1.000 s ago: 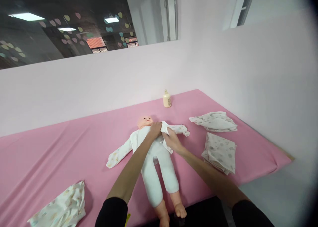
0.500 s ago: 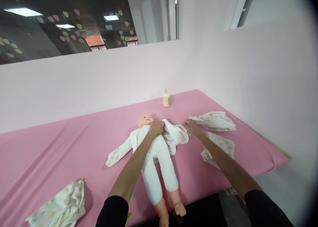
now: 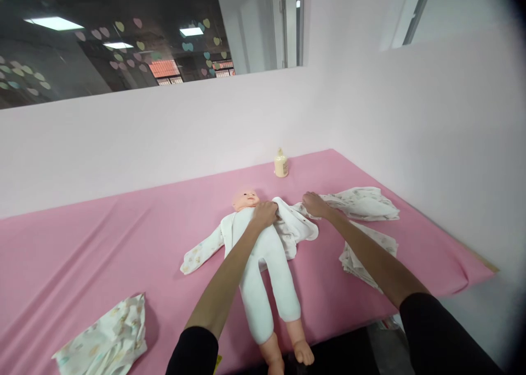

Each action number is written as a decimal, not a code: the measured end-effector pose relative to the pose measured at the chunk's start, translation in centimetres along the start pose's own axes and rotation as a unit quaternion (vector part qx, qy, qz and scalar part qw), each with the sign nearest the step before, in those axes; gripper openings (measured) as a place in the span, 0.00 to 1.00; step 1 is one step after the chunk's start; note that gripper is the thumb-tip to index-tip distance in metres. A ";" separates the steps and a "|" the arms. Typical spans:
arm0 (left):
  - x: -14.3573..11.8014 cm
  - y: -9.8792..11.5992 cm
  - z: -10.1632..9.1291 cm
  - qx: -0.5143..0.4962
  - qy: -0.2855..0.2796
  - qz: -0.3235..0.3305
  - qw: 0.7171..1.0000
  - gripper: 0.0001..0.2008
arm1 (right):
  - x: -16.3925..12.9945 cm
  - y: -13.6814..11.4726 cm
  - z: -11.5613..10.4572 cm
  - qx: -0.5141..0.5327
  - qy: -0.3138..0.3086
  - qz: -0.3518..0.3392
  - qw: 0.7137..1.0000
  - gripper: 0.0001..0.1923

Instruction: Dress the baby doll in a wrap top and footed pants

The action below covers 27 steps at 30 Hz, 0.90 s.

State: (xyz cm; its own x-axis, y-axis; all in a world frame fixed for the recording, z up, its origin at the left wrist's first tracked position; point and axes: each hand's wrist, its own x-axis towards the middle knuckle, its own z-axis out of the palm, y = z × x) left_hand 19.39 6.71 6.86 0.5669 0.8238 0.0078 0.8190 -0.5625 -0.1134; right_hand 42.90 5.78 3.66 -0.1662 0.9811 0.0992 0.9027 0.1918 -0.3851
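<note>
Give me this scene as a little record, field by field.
Surface: pink sheet
Doll: on its back, jacket open
Left grip: at doll's chest, by jacket's edge; fingertips partly hidden
Right grip: closed, at jacket's outstretched sleeve
Bottle: upright, beyond doll
Right side: two bundles
Front left: patterned cloth

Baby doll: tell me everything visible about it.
The baby doll lies face up on the pink cover, feet toward the near edge. Its bald head and bare feet look like plastic; torso and legs look like white cloth. A printed top lies open around its torso. The left hand touches its upper chest.
</note>
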 end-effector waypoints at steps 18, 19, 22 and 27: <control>-0.3 0.1 0.1 -0.015 -0.002 0.057 0.998 0.09 | 1.1 2.1 -1.4 0.272 -0.138 0.079 0.949 0.10; -0.3 0.2 0.1 -0.015 -0.001 0.056 0.998 0.09 | 1.3 1.8 -1.3 0.279 -0.144 0.077 0.946 0.10; -0.5 0.3 0.1 -0.018 0.002 0.050 0.999 0.09 | 1.5 0.8 -1.1 0.287 -0.142 0.065 0.945 0.08; -0.7 0.4 -0.1 -0.030 0.014 0.040 0.999 0.08 | 0.4 0.4 -1.5 0.258 -0.026 0.103 0.960 0.10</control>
State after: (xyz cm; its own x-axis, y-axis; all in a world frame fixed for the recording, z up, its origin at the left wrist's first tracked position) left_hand 19.28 5.87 6.90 0.6321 0.7743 0.0294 0.7745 -0.6301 -0.0556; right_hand 43.79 6.20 4.92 -0.0365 0.9970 -0.0678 0.6046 -0.0320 -0.7959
